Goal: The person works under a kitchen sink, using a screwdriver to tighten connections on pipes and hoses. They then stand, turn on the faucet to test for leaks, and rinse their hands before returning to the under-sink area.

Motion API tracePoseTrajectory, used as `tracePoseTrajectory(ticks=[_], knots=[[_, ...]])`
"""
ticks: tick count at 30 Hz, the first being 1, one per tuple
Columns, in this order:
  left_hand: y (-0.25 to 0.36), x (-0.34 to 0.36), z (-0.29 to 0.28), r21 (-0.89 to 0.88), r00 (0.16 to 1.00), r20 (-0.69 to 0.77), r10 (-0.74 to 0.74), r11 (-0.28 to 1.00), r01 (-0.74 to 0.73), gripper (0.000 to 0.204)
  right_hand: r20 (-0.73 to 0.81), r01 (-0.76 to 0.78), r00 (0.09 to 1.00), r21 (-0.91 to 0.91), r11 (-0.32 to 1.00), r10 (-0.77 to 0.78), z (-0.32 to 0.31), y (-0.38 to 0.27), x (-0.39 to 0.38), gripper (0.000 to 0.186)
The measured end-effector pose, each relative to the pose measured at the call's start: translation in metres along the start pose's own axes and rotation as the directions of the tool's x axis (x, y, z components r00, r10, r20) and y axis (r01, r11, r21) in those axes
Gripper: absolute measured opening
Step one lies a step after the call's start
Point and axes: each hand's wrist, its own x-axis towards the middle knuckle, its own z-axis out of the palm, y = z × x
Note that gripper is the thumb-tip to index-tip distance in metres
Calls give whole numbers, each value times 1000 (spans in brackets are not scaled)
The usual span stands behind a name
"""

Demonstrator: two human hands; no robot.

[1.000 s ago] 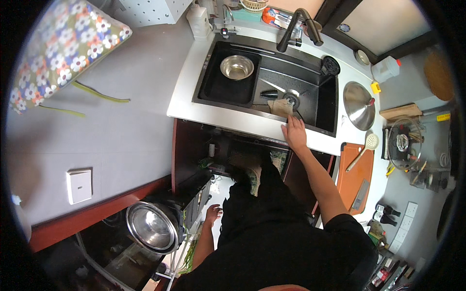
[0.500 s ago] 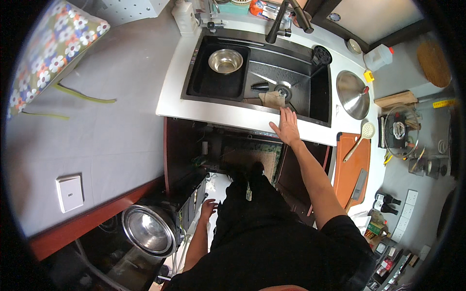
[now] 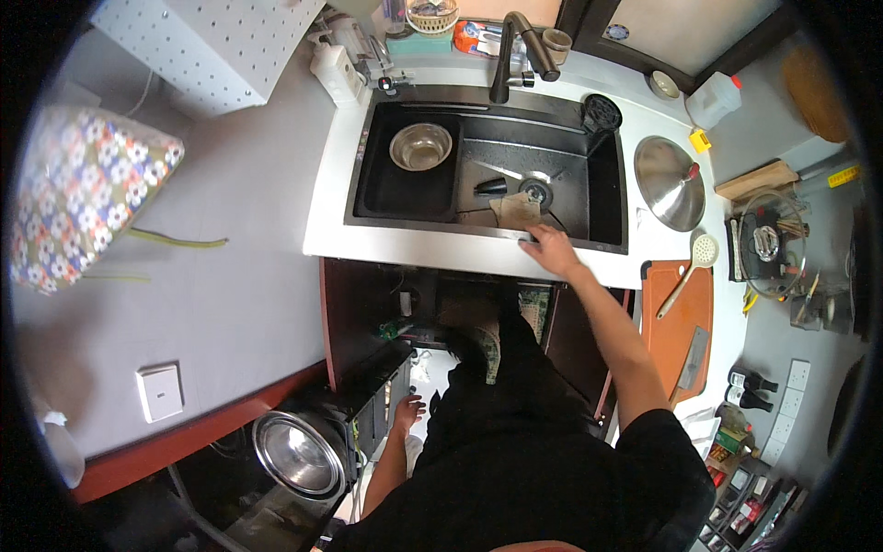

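Note:
My right hand [image 3: 552, 252] rests on the front rim of the black sink [image 3: 405, 224], fingers apart and bent over the edge, holding nothing. Just beyond its fingertips a beige cloth [image 3: 517, 211] lies in the basin beside the drain [image 3: 536, 191]. Down at my side, my left hand [image 3: 407, 414] hangs with loosely bent fingers and nothing visible in it, near a pulled-out rack [image 3: 382, 405]. A metal bowl [image 3: 420, 147] sits in the black tray [image 3: 386, 198] on the sink's left. A small black cylindrical thing [image 3: 491, 187] lies near the drain.
Below the sink, a dark red cabinet door [image 3: 349, 322] stands open. A steel pot [image 3: 299, 454] is low at the left. Along the right counter are a domed lid [image 3: 669, 184], a slotted spoon [image 3: 705, 248], an orange cutting board [image 3: 660, 313] and a cleaver [image 3: 692, 359]. A faucet [image 3: 501, 69] rises behind.
The view has shifted, so the sink appears lower. My right hand stays at the sink's front rim, its fingers more bent. My legs have shifted, and my left hand still hangs at my side.

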Motion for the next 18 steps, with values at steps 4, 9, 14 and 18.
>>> tracePoseTrajectory(ticks=[4,9,14,18], knots=[[24,-9,6,0,993,-113,30,1000,-31,36,-177,31,984,61,998,-20,-76,31,76,37],[14,-16,28,1,967,-149,208,978,-210,33,-326,107,931,-186,977,-164,-170,49,206,47],[47,-28,78,-23,957,-63,282,958,-284,33,-251,98,915,-619,779,-315,-178,80,319,60],[97,-47,116,215,901,-168,399,907,-362,31,-178,127,913,-731,670,-368,-171,105,359,55]])
